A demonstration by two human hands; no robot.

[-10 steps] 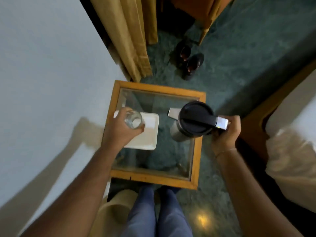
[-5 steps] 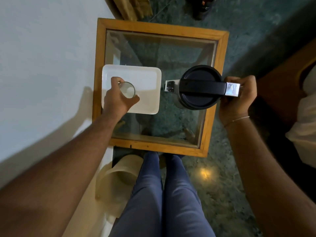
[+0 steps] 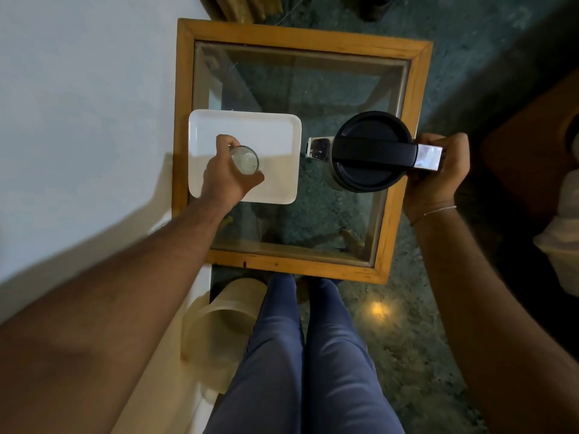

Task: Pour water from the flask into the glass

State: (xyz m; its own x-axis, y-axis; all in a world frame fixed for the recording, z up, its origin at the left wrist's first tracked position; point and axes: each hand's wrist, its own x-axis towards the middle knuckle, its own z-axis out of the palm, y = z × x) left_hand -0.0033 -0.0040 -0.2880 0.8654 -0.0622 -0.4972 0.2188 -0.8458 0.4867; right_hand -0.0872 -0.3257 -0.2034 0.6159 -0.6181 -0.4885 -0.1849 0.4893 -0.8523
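A steel flask [image 3: 369,151] with a black lid and a black bar handle stands upright over the right side of a small glass-topped table [image 3: 404,195]. My right hand [image 3: 438,173] grips the handle's right end. The spout points left toward a clear drinking glass [image 3: 246,159]. That glass is upright over a white square tray [image 3: 275,136], and my left hand [image 3: 225,177] is wrapped around its left and near side. About a hand's width separates spout and glass. Whether the glass rests on the tray I cannot tell.
The table has a wooden frame and stands against a white wall [image 3: 78,104] on the left. A cream plastic bin [image 3: 219,327] sits beside my legs [image 3: 300,355]. Green carpet [image 3: 407,339] lies all around, and wooden furniture with white fabric [image 3: 560,233] stands to the right.
The view has tilted down toward the table. The glass has shifted right toward the tray's middle, and the flask has stayed upright with its spout facing the glass.
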